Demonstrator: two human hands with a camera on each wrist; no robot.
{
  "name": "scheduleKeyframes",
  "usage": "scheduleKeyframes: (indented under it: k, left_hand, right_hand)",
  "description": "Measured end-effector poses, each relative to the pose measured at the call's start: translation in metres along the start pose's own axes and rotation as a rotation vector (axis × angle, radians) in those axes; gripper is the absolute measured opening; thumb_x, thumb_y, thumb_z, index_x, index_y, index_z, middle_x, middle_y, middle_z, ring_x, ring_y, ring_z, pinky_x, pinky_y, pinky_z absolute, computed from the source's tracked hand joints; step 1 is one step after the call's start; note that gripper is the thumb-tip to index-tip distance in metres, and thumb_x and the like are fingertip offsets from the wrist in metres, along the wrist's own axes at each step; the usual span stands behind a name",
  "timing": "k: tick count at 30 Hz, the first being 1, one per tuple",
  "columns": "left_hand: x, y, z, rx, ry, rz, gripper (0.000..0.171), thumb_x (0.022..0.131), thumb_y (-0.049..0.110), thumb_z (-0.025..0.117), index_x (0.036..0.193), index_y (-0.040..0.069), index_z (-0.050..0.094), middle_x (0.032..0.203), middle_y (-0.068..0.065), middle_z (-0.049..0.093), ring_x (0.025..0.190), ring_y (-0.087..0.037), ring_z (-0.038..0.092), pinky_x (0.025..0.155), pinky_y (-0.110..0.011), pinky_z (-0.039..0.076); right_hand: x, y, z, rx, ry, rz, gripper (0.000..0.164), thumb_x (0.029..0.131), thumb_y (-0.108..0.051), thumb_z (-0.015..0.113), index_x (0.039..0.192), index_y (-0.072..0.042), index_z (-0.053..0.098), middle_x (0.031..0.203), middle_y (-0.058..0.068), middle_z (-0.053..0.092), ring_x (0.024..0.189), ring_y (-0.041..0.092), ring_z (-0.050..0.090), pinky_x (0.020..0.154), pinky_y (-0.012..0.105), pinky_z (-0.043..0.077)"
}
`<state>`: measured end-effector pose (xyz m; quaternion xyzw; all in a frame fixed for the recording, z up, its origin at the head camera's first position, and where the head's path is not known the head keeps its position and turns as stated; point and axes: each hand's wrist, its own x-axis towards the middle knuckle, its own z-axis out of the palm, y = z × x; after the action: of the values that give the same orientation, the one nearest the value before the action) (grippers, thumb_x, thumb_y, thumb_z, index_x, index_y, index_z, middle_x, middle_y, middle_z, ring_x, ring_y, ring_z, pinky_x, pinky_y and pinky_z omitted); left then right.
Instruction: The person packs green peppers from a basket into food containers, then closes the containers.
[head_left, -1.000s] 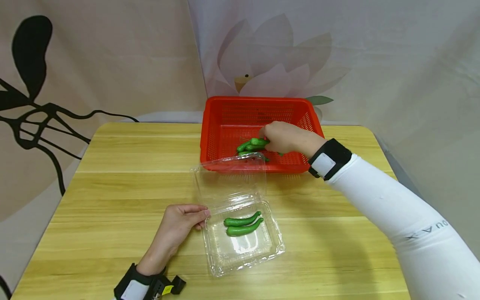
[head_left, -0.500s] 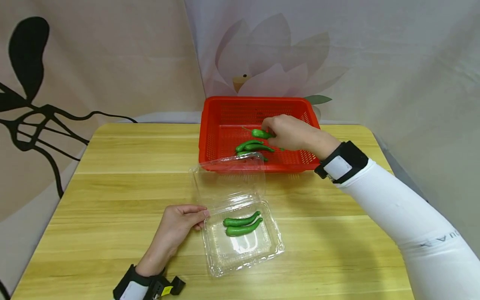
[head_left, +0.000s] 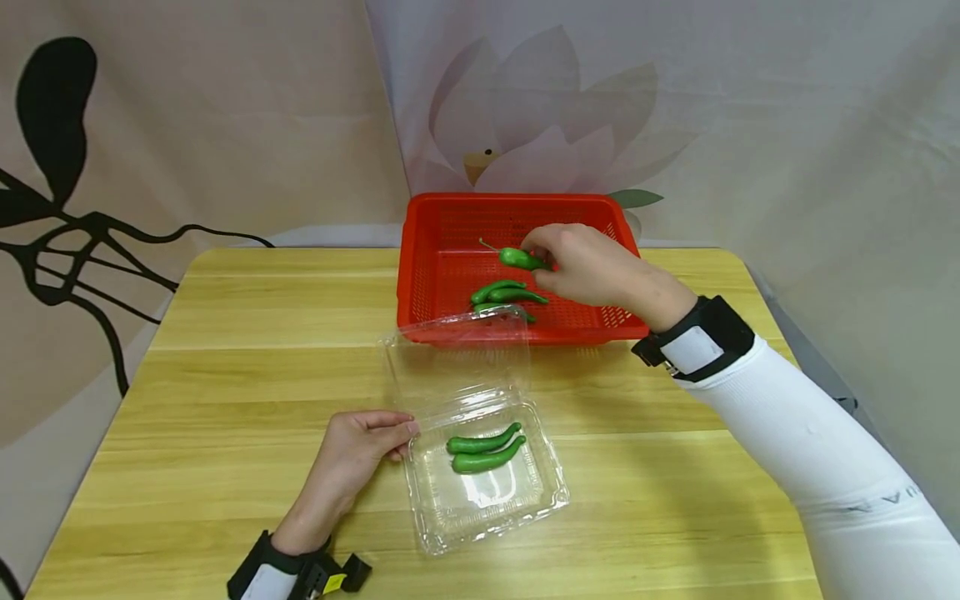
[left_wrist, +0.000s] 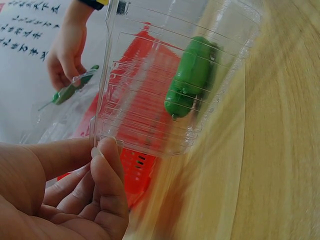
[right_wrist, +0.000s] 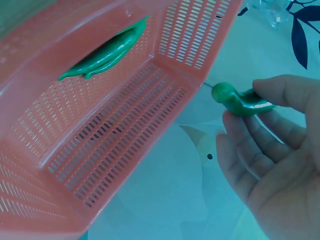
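A green chili pepper (head_left: 519, 258) with a thin stem is pinched in my right hand (head_left: 588, 262), held above the red basket (head_left: 450, 204). The right wrist view shows that pepper (right_wrist: 245, 100) between the thumb and fingers. Several green peppers (head_left: 510, 295) lie in the basket near its front wall. With thumb and fingers my left hand (head_left: 360, 450) pinches the left edge of a clear plastic clamshell box (head_left: 487, 508), near its hinge. Two curved peppers (head_left: 487, 458) lie side by side in its base. Its raised lid (head_left: 457, 358) leans back against the basket's front.
Everything stands on a light wooden table (head_left: 262, 333). Behind it hangs a pale cloth (head_left: 300, 108) with a printed flower and dark plant shapes. The basket sits at the table's far edge.
My right hand has lifted one pepper up from the others in the basket and drawn it slightly back to the right. The left hand and the box have stayed put.
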<state>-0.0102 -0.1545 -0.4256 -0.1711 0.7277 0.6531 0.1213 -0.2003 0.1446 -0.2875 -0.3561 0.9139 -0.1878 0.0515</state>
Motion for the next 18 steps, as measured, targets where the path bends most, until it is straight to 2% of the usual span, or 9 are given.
scheduleKeyframes:
  k: [10,18]
  left_hand:
    - [0.001,-0.001,0.000,0.003,-0.002,0.003,0.015,0.091,0.003,0.080,0.103,-0.006,0.079,0.084,-0.016,0.076,0.065,-0.016,0.066,0.061,-0.026,0.058]
    - [0.003,-0.002,0.001,-0.001,-0.003,0.007,0.015,0.091,0.002,0.080,0.103,-0.006,0.079,0.082,-0.015,0.076,0.064,-0.015,0.066,0.060,-0.026,0.058]
  right_hand:
    - [-0.014,-0.009,-0.001,0.009,0.083,-0.038,0.030,0.096,-0.012,0.073,0.125,-0.004,0.070,0.102,0.004,0.067,0.090,0.020,0.058,0.079,0.036,0.051]
    - [-0.028,-0.023,0.004,0.010,0.139,-0.119,0.030,0.097,-0.013,0.074,0.126,-0.006,0.072,0.104,0.002,0.067,0.085,0.016,0.056,0.068,0.031,0.051]
